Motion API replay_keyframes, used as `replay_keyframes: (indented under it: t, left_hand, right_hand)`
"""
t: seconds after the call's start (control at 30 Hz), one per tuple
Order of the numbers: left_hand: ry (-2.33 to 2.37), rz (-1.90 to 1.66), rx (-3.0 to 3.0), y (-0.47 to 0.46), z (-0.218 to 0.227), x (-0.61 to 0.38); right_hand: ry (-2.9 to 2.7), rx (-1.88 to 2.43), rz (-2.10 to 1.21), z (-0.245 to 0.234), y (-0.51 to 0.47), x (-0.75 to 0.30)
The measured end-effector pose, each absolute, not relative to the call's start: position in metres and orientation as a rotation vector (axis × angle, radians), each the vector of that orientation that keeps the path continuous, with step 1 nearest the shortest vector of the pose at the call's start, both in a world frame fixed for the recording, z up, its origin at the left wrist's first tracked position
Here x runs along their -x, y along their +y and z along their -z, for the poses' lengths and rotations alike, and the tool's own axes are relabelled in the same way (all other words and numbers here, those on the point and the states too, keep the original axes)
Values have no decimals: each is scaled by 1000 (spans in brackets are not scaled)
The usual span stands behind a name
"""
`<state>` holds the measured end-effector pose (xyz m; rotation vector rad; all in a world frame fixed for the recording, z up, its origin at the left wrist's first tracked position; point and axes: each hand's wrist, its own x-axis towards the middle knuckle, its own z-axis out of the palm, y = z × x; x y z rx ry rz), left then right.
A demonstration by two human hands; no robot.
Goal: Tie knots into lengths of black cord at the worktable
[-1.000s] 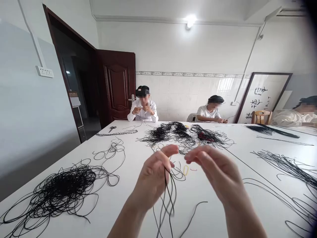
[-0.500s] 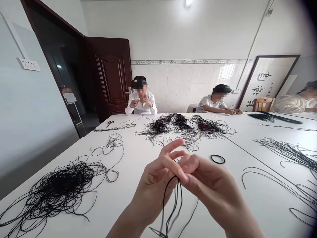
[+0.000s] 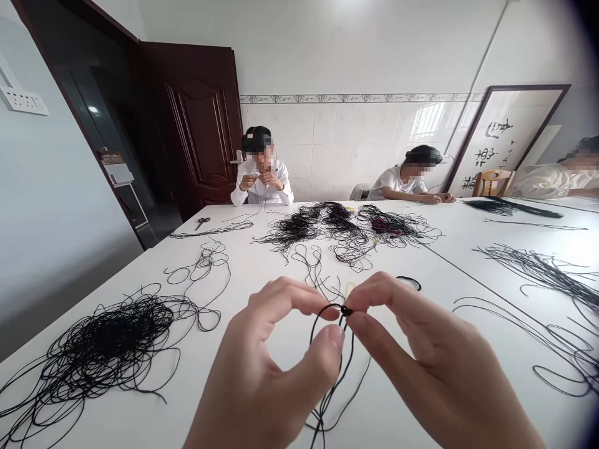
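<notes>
A small knot in a thin black cord [image 3: 346,310] is pinched between the thumb and index finger of my right hand [image 3: 416,349]. From the knot the cord arches left over the tip of my left index finger, and several strands hang down to the table. My left hand [image 3: 266,368] is curved beside the knot with its thumb and index finger apart. Its index fingertip touches or nearly touches the cord. Just behind my right fingers lies a black cord ring [image 3: 412,282], partly covered by them.
A large tangle of black cord [image 3: 110,330] lies at left on the white table [image 3: 196,393]. More cord heaps [image 3: 337,224] lie across the middle, with cord bundles [image 3: 538,268] at right. Scissors [image 3: 202,222] rest near the far left edge. Several people sit opposite, one in white [image 3: 262,181].
My hands have drawn apart slightly; the left thumb and index finger have separated, uncovering the knot. The right hand keeps its pinch. The view has tilted down a little.
</notes>
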<state>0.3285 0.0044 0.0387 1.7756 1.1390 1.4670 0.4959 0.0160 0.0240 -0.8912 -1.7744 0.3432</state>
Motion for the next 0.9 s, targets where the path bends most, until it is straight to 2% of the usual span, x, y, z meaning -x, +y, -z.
replay_keyframes:
  t: [0.23, 0.5, 0.67, 0.9]
  left_hand:
    - [1153, -1370, -1816, 7, -35, -333]
    - [896, -1416, -1413, 13, -29, -342]
    - [835, -1464, -1310, 12, -27, -346]
    - [890, -1428, -1381, 11, -29, -350]
  right_hand:
    - [-1880, 858, -230, -26, 18, -501]
    - [-1680, 799, -171, -23, 7, -495]
    - [-1843, 811, -15, -24, 3, -494]
    - [-1691, 772, -143, -24, 8, -494]
